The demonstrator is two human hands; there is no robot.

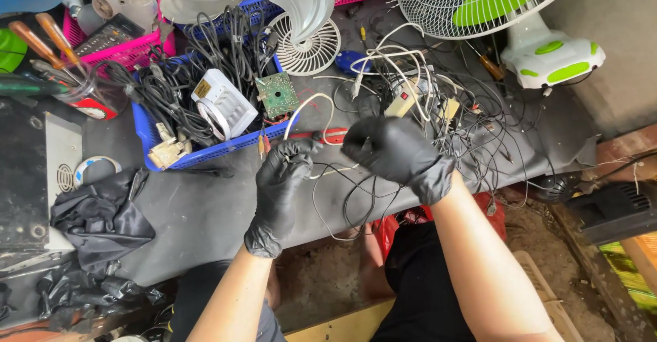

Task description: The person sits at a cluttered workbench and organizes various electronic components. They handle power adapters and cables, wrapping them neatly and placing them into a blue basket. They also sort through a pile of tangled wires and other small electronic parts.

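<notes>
Both my hands wear black gloves and hover over a dark grey workbench (205, 212). My left hand (280, 185) pinches a thin white and black wire (321, 171) near its end. My right hand (393, 152) is curled closed around the same bundle of thin wires, just right of the left hand. Loops of black wire (356, 208) hang below the two hands over the bench edge. A red-handled tool (335, 135) lies on the bench right behind my hands.
A blue basket (147, 133) behind my left hand holds cables, a white charger (222, 102) and a green circuit board (277, 94). Tangled wires (445, 102) spread to the right. A green-bladed fan (493, 3) stands back right. Black cloth (102, 219) lies left.
</notes>
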